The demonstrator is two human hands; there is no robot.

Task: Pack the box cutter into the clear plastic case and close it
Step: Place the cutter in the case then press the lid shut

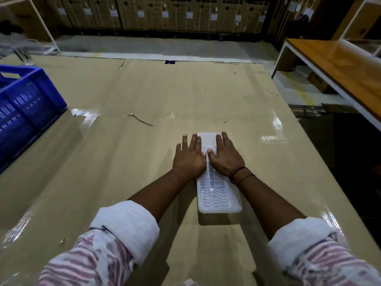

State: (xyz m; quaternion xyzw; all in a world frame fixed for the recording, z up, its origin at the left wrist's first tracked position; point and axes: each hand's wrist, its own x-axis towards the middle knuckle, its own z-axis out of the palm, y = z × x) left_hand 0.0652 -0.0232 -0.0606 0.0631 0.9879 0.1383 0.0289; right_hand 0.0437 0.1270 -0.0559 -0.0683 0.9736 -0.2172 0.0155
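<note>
A long clear plastic case (218, 195) lies flat on the cardboard-covered table (144, 100), its lid down and its ribbed top facing up. My left hand (189, 155) rests flat, fingers spread, on the case's left edge and the table beside it. My right hand (225, 155) presses flat on the far half of the lid. Both thumbs meet near the middle of the case. The box cutter is not visible; the cloudy ribbed plastic and my hands hide whatever is inside.
A blue plastic crate (26, 104) stands at the table's left edge. To the right, across a gap, is a wooden bench with a white frame (334, 65). Stacked cardboard cartons (165, 13) line the back wall.
</note>
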